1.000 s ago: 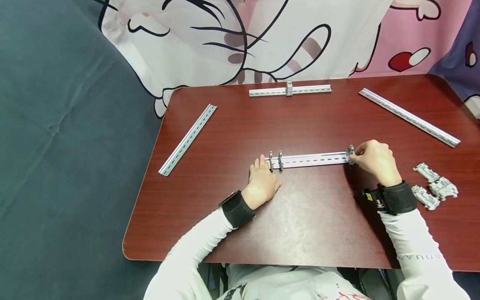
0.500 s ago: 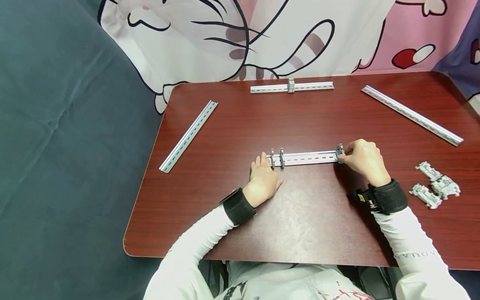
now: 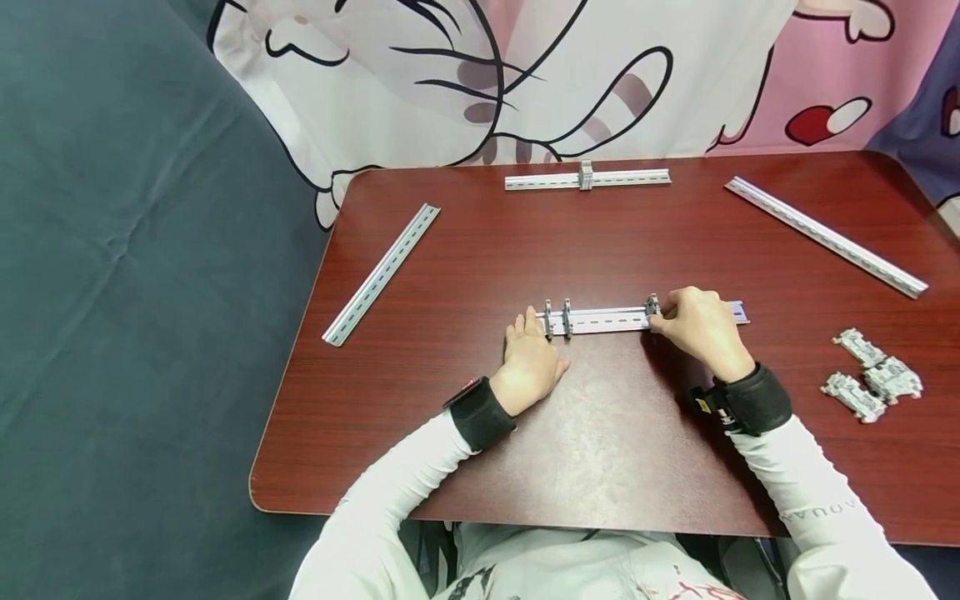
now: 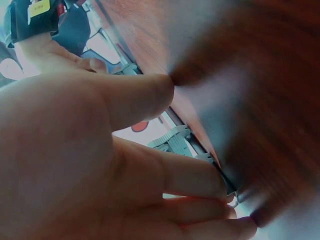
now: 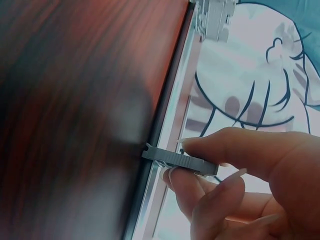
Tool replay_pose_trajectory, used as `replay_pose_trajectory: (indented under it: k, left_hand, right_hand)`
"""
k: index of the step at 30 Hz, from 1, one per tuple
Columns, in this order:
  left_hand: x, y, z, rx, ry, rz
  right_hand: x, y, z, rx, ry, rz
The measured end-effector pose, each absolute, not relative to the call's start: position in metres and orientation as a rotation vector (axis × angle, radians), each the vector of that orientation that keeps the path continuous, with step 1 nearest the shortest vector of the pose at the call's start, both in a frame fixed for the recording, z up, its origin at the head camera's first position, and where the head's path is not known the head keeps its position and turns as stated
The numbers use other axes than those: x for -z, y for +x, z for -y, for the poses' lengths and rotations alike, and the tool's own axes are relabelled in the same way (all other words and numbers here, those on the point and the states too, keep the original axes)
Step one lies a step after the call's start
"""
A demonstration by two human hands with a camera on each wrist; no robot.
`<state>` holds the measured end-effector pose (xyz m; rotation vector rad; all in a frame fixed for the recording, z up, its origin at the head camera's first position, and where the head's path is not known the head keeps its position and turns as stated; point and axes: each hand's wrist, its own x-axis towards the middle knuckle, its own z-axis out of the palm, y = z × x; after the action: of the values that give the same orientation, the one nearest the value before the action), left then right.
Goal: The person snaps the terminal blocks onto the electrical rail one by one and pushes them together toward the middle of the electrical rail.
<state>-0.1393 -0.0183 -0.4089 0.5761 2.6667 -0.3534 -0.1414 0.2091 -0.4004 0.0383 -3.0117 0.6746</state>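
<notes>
A slotted metal DIN rail [image 3: 611, 321] lies crosswise in the middle of the table, its right end showing beyond my right hand [image 3: 703, 327]. That hand pinches a grey end clamp [image 3: 652, 304] seated on the rail. In the right wrist view, thumb and fingers hold the clamp [image 5: 180, 161] from both sides, across the rail. My left hand [image 3: 527, 364] rests with extended fingers at the rail's left end. Just right of those fingertips, two clamps [image 3: 567, 319] stand close together on the rail. The left wrist view shows clamps [image 4: 175, 141] partly hidden behind the fingers.
Another rail [image 3: 382, 275] lies slanted at the left, and one [image 3: 825, 235] at the right. At the back edge sits a rail [image 3: 540, 182] carrying a clip [image 3: 586, 175]. Several loose grey clips [image 3: 892, 378] lie on the table [image 3: 375, 433] right of my right forearm.
My right hand has slid the end clamp leftward along the rail, from the right end towards the two other clamps. The rail's right end now shows. My left hand stays in place.
</notes>
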Motion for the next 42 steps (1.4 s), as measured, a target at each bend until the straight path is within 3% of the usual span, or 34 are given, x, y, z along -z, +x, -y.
replay_pose_trajectory:
  k: [28,37,42]
  left_hand:
    - [0.408,-0.137,0.019,0.345,0.570,-2.694]
    - [0.408,-0.137,0.021,0.366,0.589,-2.702]
    - [0.409,-0.138,0.018,0.366,0.596,-2.696]
  right_hand:
    - [0.404,-0.140,-0.171,-0.583,0.103,2.944]
    - [0.397,-0.141,-0.118,-0.550,0.276,2.909]
    - [0.401,-0.141,-0.099,-0.499,0.183,2.987]
